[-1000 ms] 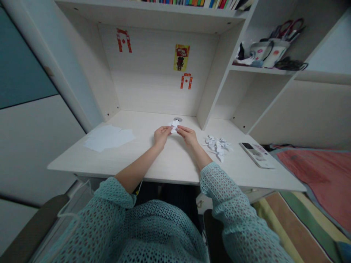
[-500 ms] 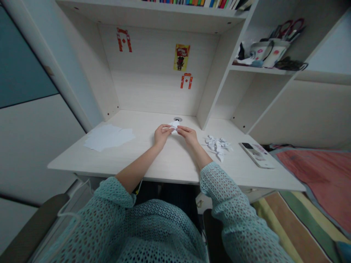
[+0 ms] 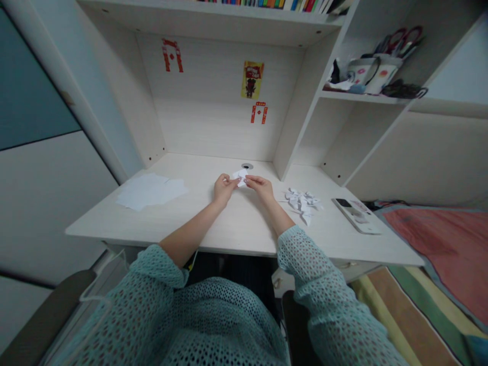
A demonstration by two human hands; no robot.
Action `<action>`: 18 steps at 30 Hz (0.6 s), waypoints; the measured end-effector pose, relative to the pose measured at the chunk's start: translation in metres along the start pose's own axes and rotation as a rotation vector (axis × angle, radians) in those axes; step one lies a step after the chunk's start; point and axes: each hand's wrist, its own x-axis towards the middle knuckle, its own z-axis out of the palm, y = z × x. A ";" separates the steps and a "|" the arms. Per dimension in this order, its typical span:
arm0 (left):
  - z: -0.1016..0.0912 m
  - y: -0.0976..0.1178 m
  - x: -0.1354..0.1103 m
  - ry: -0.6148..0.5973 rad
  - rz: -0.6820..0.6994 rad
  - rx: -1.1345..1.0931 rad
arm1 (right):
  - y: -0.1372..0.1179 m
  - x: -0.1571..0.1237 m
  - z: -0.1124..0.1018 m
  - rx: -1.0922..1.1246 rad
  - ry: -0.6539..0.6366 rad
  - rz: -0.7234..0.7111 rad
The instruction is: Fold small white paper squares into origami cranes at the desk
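Note:
A small piece of folded white paper (image 3: 240, 176) is held up between both hands, over the back middle of the desk. My left hand (image 3: 224, 187) pinches its left lower side with thumb and bent fingers. From the other side my right hand (image 3: 261, 186) grips its right edge between thumb and fingertips. The exact folds are too small to make out. To the right of my right hand lies a heap of folded white paper pieces (image 3: 303, 202). Loose white paper sheets (image 3: 150, 191) are spread in an overlapping pile on the left of the desk.
The white desk (image 3: 224, 229) has a round cable hole (image 3: 247, 166) near its back panel. At the right lies a white, flat phone-like object (image 3: 356, 215). Above, a shelf holds cups (image 3: 382, 72) with pens and red-handled scissors (image 3: 404, 39). A bed with a red cover (image 3: 438, 244) adjoins the right side.
The left fingers have curled in and shifted their hold, so more of the folded paper's upper left shows. The right hand has stayed nearly still.

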 end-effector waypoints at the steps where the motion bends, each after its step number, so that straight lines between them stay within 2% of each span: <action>1: 0.000 -0.002 0.000 0.008 0.011 0.007 | 0.001 0.000 0.001 -0.031 -0.010 -0.024; 8: -0.001 -0.011 -0.002 -0.012 -0.016 -0.039 | 0.008 -0.001 0.006 -0.181 0.065 -0.166; 18: -0.001 -0.010 0.000 0.021 0.005 -0.099 | -0.001 -0.004 0.010 -0.102 0.047 -0.088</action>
